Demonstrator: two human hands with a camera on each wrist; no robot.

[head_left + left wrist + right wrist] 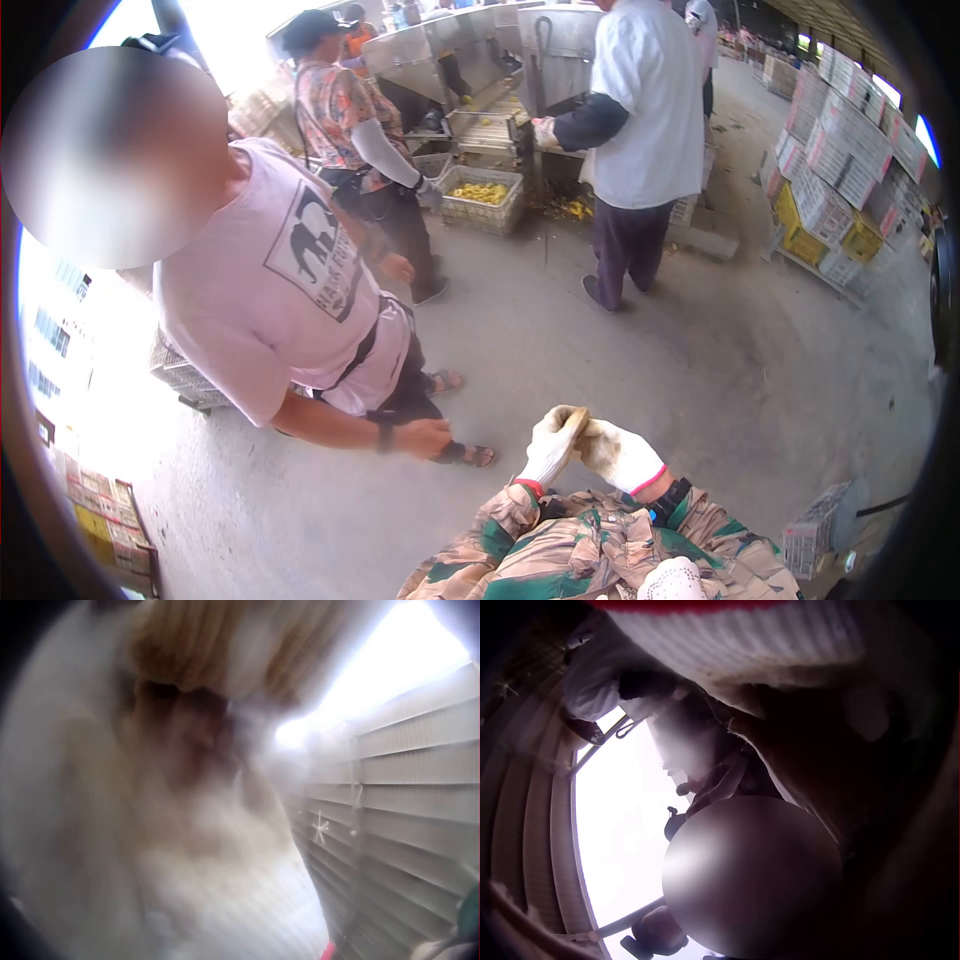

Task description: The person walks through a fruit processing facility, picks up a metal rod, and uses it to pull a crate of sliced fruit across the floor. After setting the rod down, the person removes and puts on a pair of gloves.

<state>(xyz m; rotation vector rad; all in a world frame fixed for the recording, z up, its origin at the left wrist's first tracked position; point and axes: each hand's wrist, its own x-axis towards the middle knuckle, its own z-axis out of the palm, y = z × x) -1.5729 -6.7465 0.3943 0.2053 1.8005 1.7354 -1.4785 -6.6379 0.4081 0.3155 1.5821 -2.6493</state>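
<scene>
Both hands wear white work gloves with brownish stains. In the head view the left hand, with a red cuff edge, meets the right hand, with a pink cuff edge, in front of the camouflage-patterned clothing. Their bent fingers touch at the tips; whether anything is between them is hidden. A dark band circles the right wrist. White glove fabric fills much of the left wrist view, blurred. Ribbed white fabric crosses the top of the right wrist view. A white dotted item shows at the bottom edge.
A person in a pink shirt stands close at the left. Others stand by metal sorting machinery, near a crate of yellow items. Stacked crates stand at the right, and another crate sits at lower right.
</scene>
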